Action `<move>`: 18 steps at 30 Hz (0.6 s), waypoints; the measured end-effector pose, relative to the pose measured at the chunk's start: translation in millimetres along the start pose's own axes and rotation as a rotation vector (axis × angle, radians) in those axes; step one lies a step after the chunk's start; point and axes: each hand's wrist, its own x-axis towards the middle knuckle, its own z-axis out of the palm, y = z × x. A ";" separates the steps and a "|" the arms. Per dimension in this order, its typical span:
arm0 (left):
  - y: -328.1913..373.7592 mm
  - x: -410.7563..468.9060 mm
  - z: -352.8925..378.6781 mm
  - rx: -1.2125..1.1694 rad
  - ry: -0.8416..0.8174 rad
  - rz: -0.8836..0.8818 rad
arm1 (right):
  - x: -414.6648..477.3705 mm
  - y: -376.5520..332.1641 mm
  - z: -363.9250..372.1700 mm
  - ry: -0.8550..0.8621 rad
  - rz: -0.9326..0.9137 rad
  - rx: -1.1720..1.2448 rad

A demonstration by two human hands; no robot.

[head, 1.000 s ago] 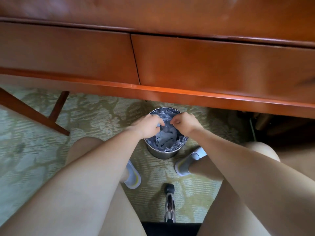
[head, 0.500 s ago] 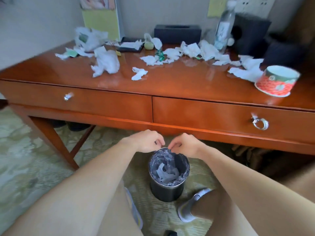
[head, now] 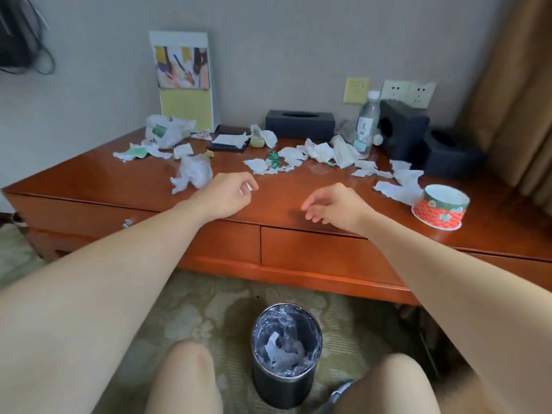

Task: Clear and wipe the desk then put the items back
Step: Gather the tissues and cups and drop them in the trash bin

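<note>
The wooden desk [head: 298, 189] is littered with crumpled white tissues [head: 194, 173], more tissues [head: 321, 150] mid-back, and torn pieces [head: 400, 186] at the right. My left hand [head: 224, 194] hovers over the desk's front middle with loosely curled fingers. A small white scrap [head: 246, 188] shows at its fingertips; I cannot tell if they touch it. Apart to the right, my right hand [head: 334, 207] hangs relaxed above the front edge and holds nothing. A lined metal bin [head: 286, 354] with tissue inside stands on the carpet between my knees.
A red paper bowl [head: 440, 207] sits at the right front. Along the wall stand a black tissue box [head: 300, 124], a water bottle [head: 366, 127], black foam blocks [head: 403, 130], a standing card [head: 185, 82] and a plastic bag [head: 167, 131]. Green wrappers [head: 273, 158] lie mid-desk.
Both hands left the bin's rim and rose over the desk top. My view lifted from under the desk to the whole desk.
</note>
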 end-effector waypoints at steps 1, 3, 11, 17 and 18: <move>-2.1 6.4 -0.3 0.043 -0.012 -0.001 | 7.5 2.0 -3.4 0.027 0.019 -0.008; -8.1 21.3 -1.0 0.155 -0.081 0.008 | 28.6 4.0 -8.5 0.068 0.057 -0.055; -54.5 77.5 1.2 0.267 -0.202 0.003 | 139.0 -10.1 7.6 0.010 0.087 -0.254; -74.8 99.8 3.9 0.218 -0.067 0.005 | 201.0 -14.9 35.1 -0.003 0.052 -0.293; -76.6 102.3 5.1 0.219 -0.048 0.005 | 206.8 -14.6 39.3 -0.009 0.046 -0.302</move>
